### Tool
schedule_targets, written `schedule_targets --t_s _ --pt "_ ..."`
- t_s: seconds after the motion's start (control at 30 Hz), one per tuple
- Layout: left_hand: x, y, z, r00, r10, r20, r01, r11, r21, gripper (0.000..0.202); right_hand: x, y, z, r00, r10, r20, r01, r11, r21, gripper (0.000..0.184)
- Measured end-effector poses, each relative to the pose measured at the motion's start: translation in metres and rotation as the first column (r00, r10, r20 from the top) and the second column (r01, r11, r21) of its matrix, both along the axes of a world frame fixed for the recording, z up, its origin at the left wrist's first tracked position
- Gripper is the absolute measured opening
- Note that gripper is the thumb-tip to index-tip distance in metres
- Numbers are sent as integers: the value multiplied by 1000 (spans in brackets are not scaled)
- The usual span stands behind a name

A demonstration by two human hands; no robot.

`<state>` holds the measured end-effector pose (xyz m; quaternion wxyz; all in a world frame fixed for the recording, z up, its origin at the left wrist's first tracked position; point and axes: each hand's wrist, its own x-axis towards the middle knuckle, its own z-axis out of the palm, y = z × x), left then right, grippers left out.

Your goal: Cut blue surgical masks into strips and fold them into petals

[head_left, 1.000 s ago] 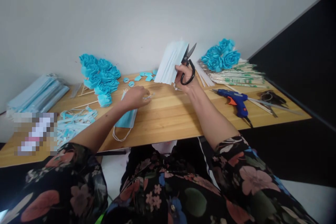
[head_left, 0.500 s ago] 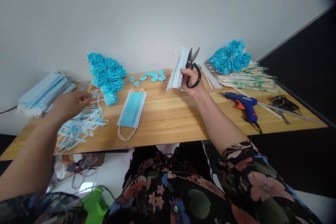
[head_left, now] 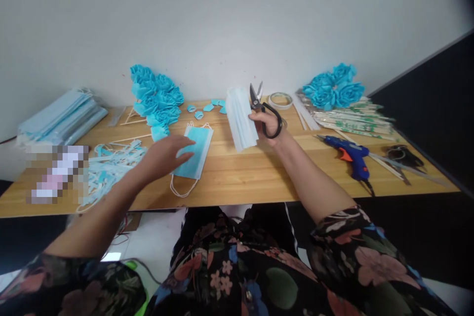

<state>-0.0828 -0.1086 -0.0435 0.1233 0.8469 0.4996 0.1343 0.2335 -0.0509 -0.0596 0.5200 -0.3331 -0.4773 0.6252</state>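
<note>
My right hand point(head_left: 269, 126) is closed around black-handled scissors point(head_left: 272, 121) and a light-blue face mask point(head_left: 240, 118), its pleats spread a little like a fan; I cannot tell whether it is one mask or more. The scissor blades point up and stand apart. My left hand point(head_left: 166, 157) holds nothing, and its fingers are apart over the left side of a flat blue face mask point(head_left: 196, 150) on the table. Loose strips and ear loops point(head_left: 111, 165) lie in a pile to the left of that hand, partly behind the forearm.
Blue fabric roses point(head_left: 157, 98) lie at back left, others point(head_left: 333, 89) at back right on wrapped sticks point(head_left: 355, 121). Small blue pieces point(head_left: 208, 107) and a tape roll point(head_left: 280, 100) are near the wall. A mask stack point(head_left: 62, 116) is far left, a glue gun point(head_left: 351, 155) right.
My left hand has moved right, from above the strip pile to the flat mask, and its fingers have opened. My right hand has turned and lowered the held mask slightly leftward.
</note>
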Motion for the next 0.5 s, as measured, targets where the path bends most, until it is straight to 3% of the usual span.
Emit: schedule_targets --t_s 0.07,0.2,0.3,0.37,0.43,0.5 --pt "17 3 -17 996 -89 -30 88 996 -33 39 -1 0 -4 999 5 32 -4 999 -38 46" --pt "43 16 -38 998 -46 -43 48 997 52 36 -1 2 -9 998 6 70 -1 997 -74 50" --pt "56 28 -37 999 -29 -20 29 999 45 37 -1 1 -5 999 33 32 -30 996 -79 50" --pt "67 35 -29 987 -6 159 14 999 -49 42 -1 -2 -1 997 73 -7 -73 995 -75 50" --pt "82 38 -21 886 89 456 23 972 -234 50 -2 -4 2 994 100 -43 -103 993 -62 51" --pt "98 41 -15 683 234 692 153 880 -449 60 -2 -6 4 991 111 -76 -115 992 -50 52"
